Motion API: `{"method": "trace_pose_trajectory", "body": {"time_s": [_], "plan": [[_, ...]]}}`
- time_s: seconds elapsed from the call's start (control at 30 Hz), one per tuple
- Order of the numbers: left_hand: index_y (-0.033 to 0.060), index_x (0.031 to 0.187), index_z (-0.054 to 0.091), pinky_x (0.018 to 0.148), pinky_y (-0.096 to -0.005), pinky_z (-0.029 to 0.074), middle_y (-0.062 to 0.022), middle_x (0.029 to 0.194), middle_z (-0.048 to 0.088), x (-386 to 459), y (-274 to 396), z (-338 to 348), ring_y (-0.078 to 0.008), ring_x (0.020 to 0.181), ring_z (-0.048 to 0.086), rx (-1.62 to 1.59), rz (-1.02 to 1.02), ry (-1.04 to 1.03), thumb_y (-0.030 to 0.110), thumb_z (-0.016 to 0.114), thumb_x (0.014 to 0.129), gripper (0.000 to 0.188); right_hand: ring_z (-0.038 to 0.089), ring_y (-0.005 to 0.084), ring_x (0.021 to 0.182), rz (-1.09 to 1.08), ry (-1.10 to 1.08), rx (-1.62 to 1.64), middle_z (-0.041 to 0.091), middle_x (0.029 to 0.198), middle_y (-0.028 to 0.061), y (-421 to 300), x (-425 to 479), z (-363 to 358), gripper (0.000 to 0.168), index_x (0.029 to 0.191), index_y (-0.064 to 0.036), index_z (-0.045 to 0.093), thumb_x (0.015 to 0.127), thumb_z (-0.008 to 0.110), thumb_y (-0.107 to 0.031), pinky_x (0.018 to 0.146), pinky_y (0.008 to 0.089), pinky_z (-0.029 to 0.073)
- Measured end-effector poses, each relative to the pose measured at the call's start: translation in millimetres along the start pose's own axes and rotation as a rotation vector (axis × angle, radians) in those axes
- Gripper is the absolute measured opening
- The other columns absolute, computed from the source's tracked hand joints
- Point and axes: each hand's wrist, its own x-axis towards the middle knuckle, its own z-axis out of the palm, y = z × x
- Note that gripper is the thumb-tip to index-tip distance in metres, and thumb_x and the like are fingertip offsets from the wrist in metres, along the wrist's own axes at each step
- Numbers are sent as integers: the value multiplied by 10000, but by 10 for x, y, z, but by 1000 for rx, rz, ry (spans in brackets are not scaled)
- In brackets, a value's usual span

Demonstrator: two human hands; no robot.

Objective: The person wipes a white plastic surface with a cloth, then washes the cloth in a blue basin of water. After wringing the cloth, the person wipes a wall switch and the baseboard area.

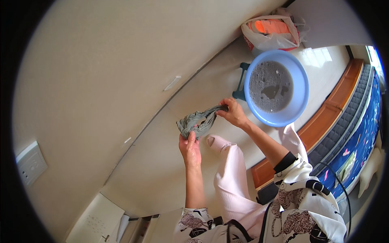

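A wrung, grey-green cloth (199,121) is held up between my two hands, bent into a loop. My left hand (191,150) grips the bunched lower part, thumb across it. With thumb and fingertips, my right hand (232,112) pinches the cloth's narrower twisted end. Just beyond my right hand is a blue plastic basin (299,91). Grey, sudsy water (270,85) fills its bottom, with darker gaps in the foam. Part of a dark green plastic stool (241,81) shows under the basin's left side.
A plastic bag (267,41) with orange contents stands behind the basin. At right is a wooden bed frame (322,118) with a blue patterned cover (361,133). A wall (106,76) runs along the left, bearing a socket plate (32,164). A white cabinet (94,218) stands at lower left.
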Motion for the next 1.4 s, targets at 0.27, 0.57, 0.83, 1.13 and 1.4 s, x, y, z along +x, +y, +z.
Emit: {"method": "trace_pose_trajectory", "body": {"time_s": [0.27,0.57,0.83,1.13,1.4], "plan": [[22,1029,469,941,-354,332,-93,1068,540,188,288,-16,-171,1008,494,209,58,-170,154,589,835,263,562,266,857,2,198,52,577,891,137,-98,-173,277,229,910,-24,618,722,675,-141,730,347,471],[35,1000,478,870,-323,387,-60,992,552,453,192,60,-152,940,505,100,-32,-179,180,614,840,256,523,283,941,-263,-31,88,584,970,102,-398,-278,281,275,949,-42,604,711,689,-150,808,342,426],[80,951,473,852,-332,410,-47,918,542,1036,136,-446,-145,853,509,128,-90,-244,64,592,834,167,565,158,739,132,88,653,611,772,9,30,3,881,131,906,-38,614,807,623,-123,652,306,445],[124,939,499,984,-449,318,-25,926,572,1504,394,-1299,-191,888,532,-17,-82,-267,47,514,837,128,544,106,731,251,256,1564,606,839,-2,642,404,1451,222,892,-100,559,879,530,-319,712,302,452],[66,1126,471,856,-379,418,-64,962,536,1980,-297,-1671,-173,862,515,992,-30,-376,183,582,824,342,557,112,786,87,-319,1664,606,963,48,1031,824,1678,325,1087,-55,523,820,617,-215,533,223,400]]}}
